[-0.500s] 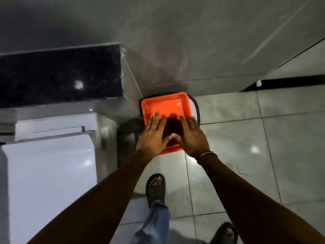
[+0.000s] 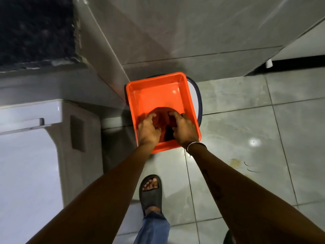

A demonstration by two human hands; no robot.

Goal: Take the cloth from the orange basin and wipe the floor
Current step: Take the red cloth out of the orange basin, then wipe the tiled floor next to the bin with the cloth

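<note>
Centre frame: left hand [image 2: 147, 130] and right hand [image 2: 184, 129], fingers curled, both gripping dark red cloth [image 2: 162, 117] inside orange basin [image 2: 158, 92] on tiled floor [image 2: 237, 124].

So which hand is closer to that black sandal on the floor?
The left. The left hand is in the orange basin, almost straight above the black sandal in the picture. The right hand is also in the basin, further to the right.

Orange basin [image 2: 158, 88]; dark red cloth [image 2: 162, 115]; pale grey floor [image 2: 246, 120]; black sandal [image 2: 150, 194]
</note>
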